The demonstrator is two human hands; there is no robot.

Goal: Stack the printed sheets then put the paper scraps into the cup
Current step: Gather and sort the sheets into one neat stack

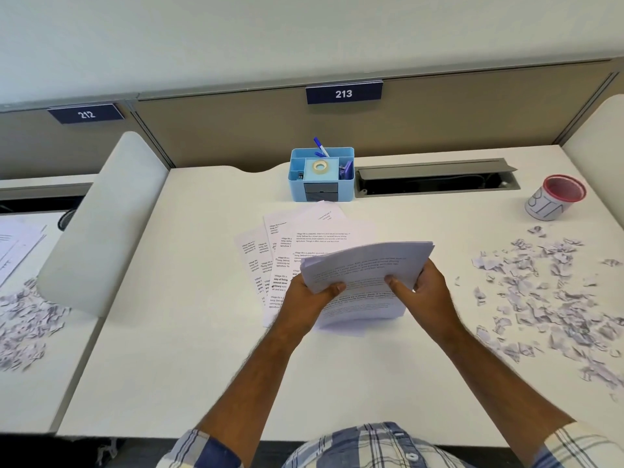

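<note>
While both hands grip it, the bundle of sheets (366, 265) hangs above the desk (189, 349).
Left hand (312, 295) and right hand (423, 288) pinch its edges; loose sheets (270, 251) lie beneath, scraps (547, 298) right, cup (555, 197) beyond.

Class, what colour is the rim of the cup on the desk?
Red, on the cup, seen in the head view.

Sheets (290, 251) fanned at desk (202, 349) centre; organizer (321, 177) behind them; cup (555, 197) far right; scraps (553, 298) spread before cup; bundle (364, 275) held over the sheets' right side.
</note>
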